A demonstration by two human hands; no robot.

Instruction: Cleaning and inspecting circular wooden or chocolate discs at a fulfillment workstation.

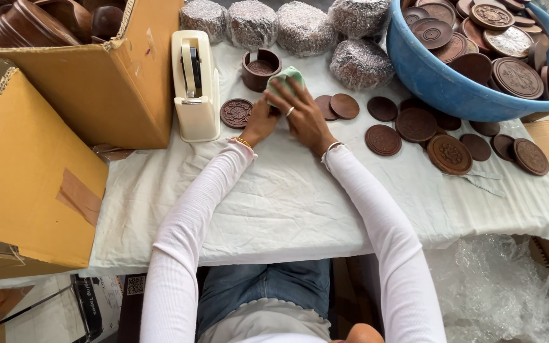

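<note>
Many carved wooden discs (509,41), blue basin (427,79)

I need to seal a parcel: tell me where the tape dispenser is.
The cream tape dispenser stands on the white cloth, beside the cardboard box, just left of the left hand and a carved wooden lid.

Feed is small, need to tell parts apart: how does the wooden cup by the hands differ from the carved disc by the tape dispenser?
The cup is a tall, hollow, open-topped cylinder; the disc lies flat and thin. The cup's wall looks plain; the disc's face is carved. The cup sits behind the green cloth; the disc lies beside the left hand. Both are round, dark brown wood.
</note>
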